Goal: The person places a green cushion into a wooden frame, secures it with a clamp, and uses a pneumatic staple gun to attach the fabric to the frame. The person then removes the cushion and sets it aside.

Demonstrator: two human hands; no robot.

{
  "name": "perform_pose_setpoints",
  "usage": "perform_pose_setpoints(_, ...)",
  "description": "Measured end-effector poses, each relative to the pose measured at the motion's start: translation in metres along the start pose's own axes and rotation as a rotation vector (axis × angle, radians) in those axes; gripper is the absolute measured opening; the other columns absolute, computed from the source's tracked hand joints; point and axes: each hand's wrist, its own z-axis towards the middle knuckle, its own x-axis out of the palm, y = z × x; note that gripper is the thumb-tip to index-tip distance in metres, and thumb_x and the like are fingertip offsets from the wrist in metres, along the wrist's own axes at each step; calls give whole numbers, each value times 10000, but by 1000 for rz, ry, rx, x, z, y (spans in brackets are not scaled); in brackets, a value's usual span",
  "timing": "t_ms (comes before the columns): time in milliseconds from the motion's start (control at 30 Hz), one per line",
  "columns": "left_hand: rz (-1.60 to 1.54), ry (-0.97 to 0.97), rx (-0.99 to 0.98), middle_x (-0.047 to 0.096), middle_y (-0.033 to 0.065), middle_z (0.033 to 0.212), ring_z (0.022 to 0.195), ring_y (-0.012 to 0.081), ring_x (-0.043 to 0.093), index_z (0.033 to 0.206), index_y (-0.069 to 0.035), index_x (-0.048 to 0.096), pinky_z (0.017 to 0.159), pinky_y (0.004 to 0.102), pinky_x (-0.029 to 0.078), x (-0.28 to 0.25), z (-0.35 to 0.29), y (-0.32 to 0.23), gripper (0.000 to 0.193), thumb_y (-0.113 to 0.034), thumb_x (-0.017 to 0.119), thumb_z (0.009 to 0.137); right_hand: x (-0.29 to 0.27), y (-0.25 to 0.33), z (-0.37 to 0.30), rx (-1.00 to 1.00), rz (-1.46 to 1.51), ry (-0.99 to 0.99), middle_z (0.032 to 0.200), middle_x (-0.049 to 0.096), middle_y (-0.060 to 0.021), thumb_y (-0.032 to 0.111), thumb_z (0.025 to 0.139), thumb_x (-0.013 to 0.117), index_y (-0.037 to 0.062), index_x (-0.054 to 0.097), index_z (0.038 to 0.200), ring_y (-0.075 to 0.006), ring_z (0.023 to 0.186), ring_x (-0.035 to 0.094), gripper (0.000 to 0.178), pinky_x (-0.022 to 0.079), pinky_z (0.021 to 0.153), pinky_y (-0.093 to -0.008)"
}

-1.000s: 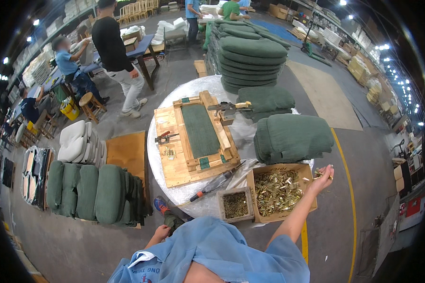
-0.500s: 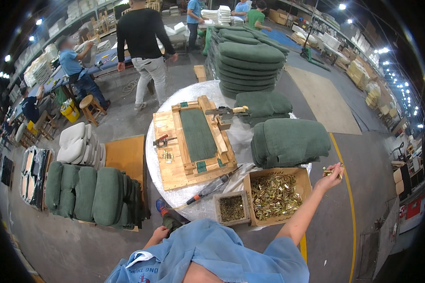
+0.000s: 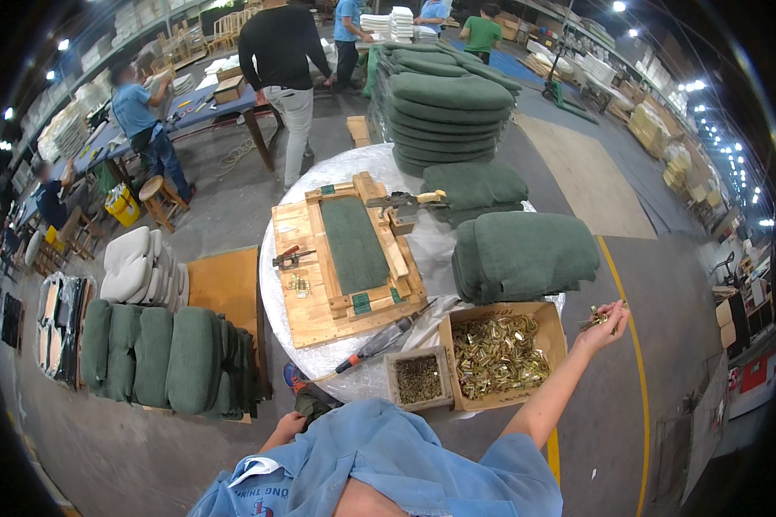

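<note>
Grey floor (image 3: 595,414) spreads widest around you, leaving open room for your right arm beyond the table's right side. The round table (image 3: 435,250), skinned in clear, crinkled film, keeps only a narrow curved margin free on its left; its right half is crowded. At its far side rises a tall stack of green cushions (image 3: 448,112), plump and round-cornered, while a lower cushion pile (image 3: 526,254) of the same soft green fabric fills the right side. A pale, straight-edged wooden board (image 3: 297,233) lies askew, and a flat green cloth panel (image 3: 353,246) sits inside its raised timber frame. An open cardboard box (image 3: 509,397) stands at the near right edge, and a smaller square box (image 3: 419,352) of fine metal parts sits just beside it on the left. A long power driver (image 3: 379,345) lies slantwise between the smaller box and the board. Your left grip (image 3: 291,424) is low by your leg; I cannot tell whether it is spread or pressed together. Your right grip (image 3: 610,322) is out past the cardboard box, over the floor, fingers curled and pinching several brass-coloured pieces (image 3: 597,317). More such short, shiny pieces heap inside the cardboard box.
</note>
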Motion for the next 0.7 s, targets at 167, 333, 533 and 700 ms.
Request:
perform_pose_setpoints(167, 10, 10, 4, 769, 193, 1161, 1100, 350, 733, 1190, -68, 769, 966, 436, 564, -6, 4, 1, 431, -393, 687, 920, 0, 10, -7, 94, -24, -43, 703, 484, 16, 239, 1071, 607, 135, 462, 750, -68, 610, 459, 368, 313, 471, -248)
perform_pose_setpoints(333, 14, 38, -6, 784, 176, 1108, 1043, 317, 753, 1205, -59, 758, 927, 427, 576, -14, 5, -8, 440, -391, 697, 923, -7, 13, -7, 80, -64, -37, 706, 478, 24, 242, 1075, 607, 136, 456, 747, -65, 617, 461, 377, 316, 472, -248)
perform_pose_setpoints(533, 30, 56, 14, 781, 186, 1110, 1032, 319, 755, 1203, -49, 753, 921, 427, 574, -20, 9, -9, 430, -376, 697, 932, -14, 18, -8, 52, -105, -63, 704, 474, 30, 235, 1080, 604, 136, 455, 747, -60, 618, 453, 378, 319, 496, -246)
perform_pose_setpoints(700, 44, 69, 40, 777, 194, 1117, 1058, 332, 746, 1191, -40, 752, 935, 430, 569, -21, 15, -7, 433, -381, 695, 931, -18, 24, -7, 56, -136, -93, 702, 474, 35, 228, 1081, 604, 136, 454, 746, -57, 617, 441, 378, 317, 515, -246)
